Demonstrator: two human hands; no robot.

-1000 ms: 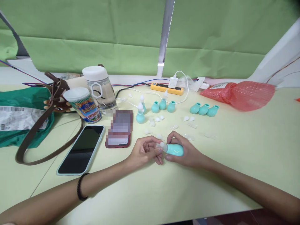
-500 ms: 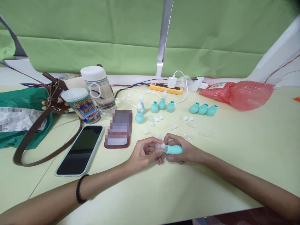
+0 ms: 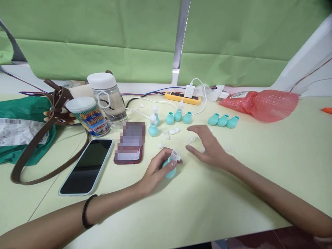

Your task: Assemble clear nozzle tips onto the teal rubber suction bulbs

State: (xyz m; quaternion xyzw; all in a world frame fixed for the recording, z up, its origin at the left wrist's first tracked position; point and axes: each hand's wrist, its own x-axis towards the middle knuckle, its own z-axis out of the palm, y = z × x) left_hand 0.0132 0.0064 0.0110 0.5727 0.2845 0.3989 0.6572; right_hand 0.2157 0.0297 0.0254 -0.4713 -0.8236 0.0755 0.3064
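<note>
My left hand (image 3: pixel 158 170) is closed around a teal squeeze bulb (image 3: pixel 170 172), its clear plastic neck piece (image 3: pixel 175 155) pointing up. My right hand (image 3: pixel 207 147) hovers with thumb and fingers spread, nothing between them, close to a clear plastic piece (image 3: pixel 190 140) on the table. Small white tips (image 3: pixel 174 131) and another clear piece (image 3: pixel 166 135) lie beyond my left hand. A teal bulb with a clear nozzle (image 3: pixel 153 129) stands upright near the phones. Several bare teal bulbs (image 3: pixel 223 121) rest farther back, some tilted.
To the left are a red-cased phone (image 3: pixel 129 142), a larger phone (image 3: pixel 86 167), a noodle cup (image 3: pixel 90 117), a water bottle (image 3: pixel 109 100) and a brown strap (image 3: pixel 33 166). A yellow power strip (image 3: pixel 183 98) and red bubble wrap (image 3: pixel 272 105) lie at the back.
My right hand has let go of the teal bulb and moved up and away, opening its fingers. My left hand now holds the bulb alone, turned from lying sideways to neck up.
</note>
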